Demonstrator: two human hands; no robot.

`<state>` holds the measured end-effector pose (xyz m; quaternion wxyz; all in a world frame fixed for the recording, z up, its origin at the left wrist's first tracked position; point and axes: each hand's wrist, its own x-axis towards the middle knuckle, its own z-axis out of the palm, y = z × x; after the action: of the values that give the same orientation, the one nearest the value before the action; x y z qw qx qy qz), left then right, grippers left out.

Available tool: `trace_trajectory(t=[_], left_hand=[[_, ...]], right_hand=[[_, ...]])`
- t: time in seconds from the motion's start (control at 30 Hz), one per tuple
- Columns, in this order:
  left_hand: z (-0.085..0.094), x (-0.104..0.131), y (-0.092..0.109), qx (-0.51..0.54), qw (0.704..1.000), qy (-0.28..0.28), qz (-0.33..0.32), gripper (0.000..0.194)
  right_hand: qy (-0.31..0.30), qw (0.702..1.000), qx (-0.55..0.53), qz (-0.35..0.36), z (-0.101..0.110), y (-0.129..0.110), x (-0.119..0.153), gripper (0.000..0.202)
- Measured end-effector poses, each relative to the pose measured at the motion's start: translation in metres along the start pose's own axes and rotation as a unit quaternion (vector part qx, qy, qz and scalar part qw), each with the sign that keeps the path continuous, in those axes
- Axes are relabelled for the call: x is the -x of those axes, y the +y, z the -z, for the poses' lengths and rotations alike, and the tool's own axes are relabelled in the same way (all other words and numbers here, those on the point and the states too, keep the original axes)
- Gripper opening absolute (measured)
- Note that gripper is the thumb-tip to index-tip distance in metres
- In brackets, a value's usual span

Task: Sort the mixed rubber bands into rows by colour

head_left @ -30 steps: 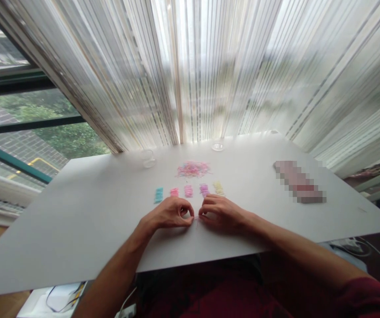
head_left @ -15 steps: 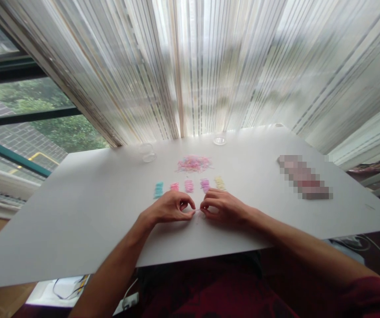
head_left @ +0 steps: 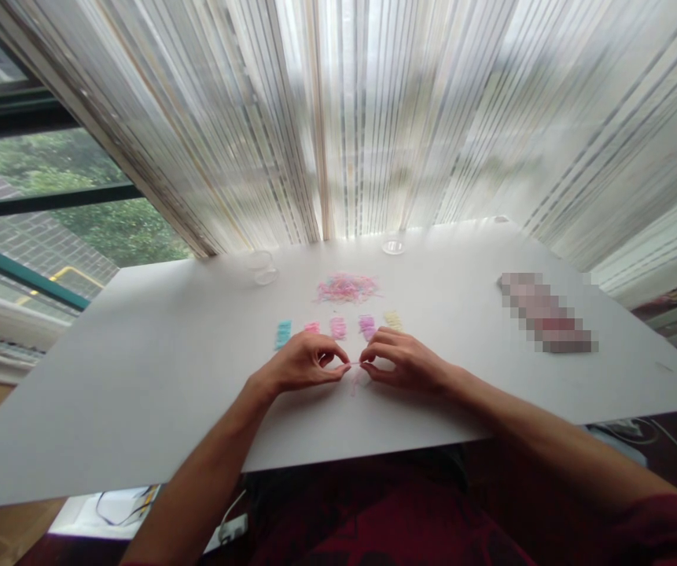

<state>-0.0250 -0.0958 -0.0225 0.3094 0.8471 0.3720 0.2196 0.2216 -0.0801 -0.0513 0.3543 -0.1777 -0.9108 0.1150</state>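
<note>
Left hand (head_left: 308, 360): I'm pinching one side of a thin pink strand (head_left: 355, 363) between thumb and forefinger, tips closed on it. Right hand (head_left: 402, 360): I'm pinching the other side the same way. The tips are facing each other, and the strand is bridging the small gap roughly level, over the near half of the white table (head_left: 137, 377). Wispy pink bits (head_left: 355, 382) are showing right below; I'm not managing to tell if they're lying loose or hanging off the strand.

Handling: I'm judging it flimsy, so light, even tension is looking best. Overpulling is risking a slip or kink. Wrists low should be steadying the pinch.

Further out, left to right, small piles are sitting in a row: teal pile (head_left: 283, 335), hot pink pile (head_left: 312, 327), pale pink pile (head_left: 338, 328), purple pile (head_left: 367, 325), yellow pile (head_left: 393, 320). My left knuckles are crowding the hot pink one, my right fingers the purple and yellow, so any forward drift is threatening to scatter them. Behind, a mixed heap (head_left: 347, 288) is lying loose. Clear cup (head_left: 266, 277) and clear lid (head_left: 393, 248) are sitting farther back, blocking nothing. Pixelated object (head_left: 547, 314) is lying well off right, unreadable. Curtain (head_left: 402, 141) is hanging behind everything.
</note>
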Motion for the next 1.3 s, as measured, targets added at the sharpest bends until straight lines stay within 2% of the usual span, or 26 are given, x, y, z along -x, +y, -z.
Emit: trace_trajectory(t=[0.3, 0.87, 1.3], left_hand=[[0.001, 0.0, 0.003, 0.006, 1.0, 0.03, 0.004, 0.012], [-0.005, 0.0, 0.001, 0.026, 0.999, 0.038, -0.007, 0.009], [-0.013, -0.002, -0.003, 0.033, 0.998, 0.052, -0.009, 0.009]], right_hand=[[0.006, 1.0, 0.008, -0.002, 0.0, 0.001, 0.001, 0.007], [0.025, 1.0, 0.013, -0.004, -0.004, 0.003, 0.0, 0.006], [-0.002, 1.0, 0.03, 0.01, -0.003, 0.001, -0.002, 0.007]])
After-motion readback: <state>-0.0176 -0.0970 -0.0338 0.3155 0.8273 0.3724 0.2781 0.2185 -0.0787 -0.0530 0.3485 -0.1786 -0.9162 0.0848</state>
